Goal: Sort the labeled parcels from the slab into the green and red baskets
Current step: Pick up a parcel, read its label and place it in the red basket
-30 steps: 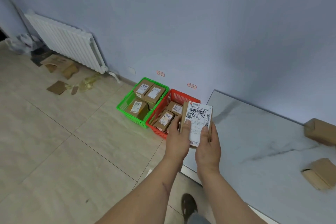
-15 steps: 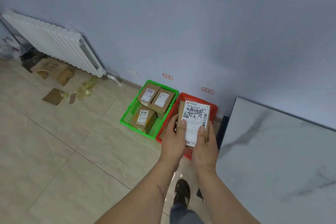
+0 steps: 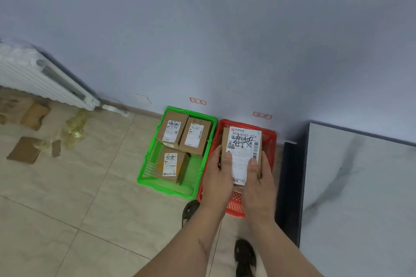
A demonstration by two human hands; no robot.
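Hands hold one parcel point(image 3: 244, 153) between them, above the red basket point(image 3: 269, 141). The left hand point(image 3: 219, 175) takes the left side of the parcel, with its thumb lying on the white label; the right hand point(image 3: 258, 183) takes the right side in the same way, thumb on the label and fingers behind the box. So each grip is closed on this parcel. The label faces up to the camera and carries printed numbers, a barcode at its right edge and black handwriting across the middle. The parcel covers most of the inside of the red basket, so it cannot be told what lies in it.

Just beside the red basket, touching its left wall, stands the green basket point(image 3: 146, 171). Three brown parcels lie in it: two at the far end, side by side, one on the left point(image 3: 172, 129) and one on the right point(image 3: 195, 136), and a third near the front point(image 3: 172, 164). Each has a white label on top.

Both baskets stand on the tiled floor point(image 3: 67, 209) against the pale wall point(image 3: 202, 29). On the wall, a small red-framed tag point(image 3: 198, 101) sits above the green basket and another tag point(image 3: 262, 116) above the red one. The marble slab point(image 3: 360, 198) is at the right, near the red basket. A white radiator point(image 3: 40, 76) hangs at the left, with cardboard scraps point(image 3: 24, 149) on the floor below it. Two dark shoes point(image 3: 244, 256) show at the bottom.
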